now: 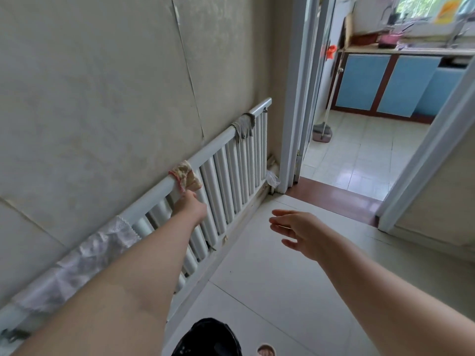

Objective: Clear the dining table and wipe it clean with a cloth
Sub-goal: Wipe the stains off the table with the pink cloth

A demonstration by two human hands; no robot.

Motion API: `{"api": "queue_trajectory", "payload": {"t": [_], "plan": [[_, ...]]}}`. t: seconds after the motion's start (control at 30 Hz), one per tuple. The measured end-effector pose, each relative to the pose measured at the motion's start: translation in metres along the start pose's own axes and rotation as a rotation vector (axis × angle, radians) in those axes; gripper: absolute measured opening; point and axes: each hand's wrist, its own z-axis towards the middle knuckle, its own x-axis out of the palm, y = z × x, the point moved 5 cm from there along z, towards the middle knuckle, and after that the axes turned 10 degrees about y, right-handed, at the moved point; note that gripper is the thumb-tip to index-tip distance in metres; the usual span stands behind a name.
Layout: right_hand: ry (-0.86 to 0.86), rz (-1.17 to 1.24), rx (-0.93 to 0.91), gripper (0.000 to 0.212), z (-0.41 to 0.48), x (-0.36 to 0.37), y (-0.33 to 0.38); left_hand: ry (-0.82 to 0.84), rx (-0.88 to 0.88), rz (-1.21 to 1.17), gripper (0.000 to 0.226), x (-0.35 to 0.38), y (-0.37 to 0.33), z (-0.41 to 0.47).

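Note:
A beige cloth with a red edge (185, 174) hangs over the top rail of a white radiator (231, 160) on the left wall. My left hand (191, 205) reaches up to the cloth's lower edge and its fingers close on it. My right hand (295, 231) hovers over the floor with fingers apart and nothing in it. A second, grey cloth (243, 125) is draped further along the same rail. The dining table is out of sight.
A white lace cover (84, 255) lies on the radiator's near end. A doorway (295, 98) ahead opens onto a kitchen with blue cabinets (380, 83) and a mop (322, 132). A black object (208, 337) sits on the tiled floor below me.

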Motion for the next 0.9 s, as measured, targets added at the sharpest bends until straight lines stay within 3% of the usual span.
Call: {"api": "queue_trajectory", "payload": {"t": [0.17,0.4,0.53,0.7,0.8,0.9], "plan": [[-0.04,-0.044,-0.015,0.02,0.038,0.0,0.032,-0.047,-0.004,0.089,0.041,-0.013,-0.017,0.055],[-0.014,-0.051,0.01,0.02,0.107,0.014,0.06,-0.173,0.015,0.362,0.055,-0.046,-0.03,0.141],[-0.051,-0.065,0.033,0.019,0.134,0.01,0.061,-0.135,0.022,0.554,0.061,-0.048,-0.035,0.167],[-0.076,-0.062,0.052,0.019,0.154,0.004,0.06,-0.163,0.147,0.871,0.035,-0.049,-0.047,0.192],[-0.082,-0.06,0.056,0.018,0.161,0.001,0.06,-0.156,0.219,0.884,0.026,-0.047,-0.058,0.202],[-0.116,-0.046,0.067,0.018,0.16,-0.01,0.055,-0.102,0.289,0.807,0.038,-0.029,-0.081,0.2]]}}
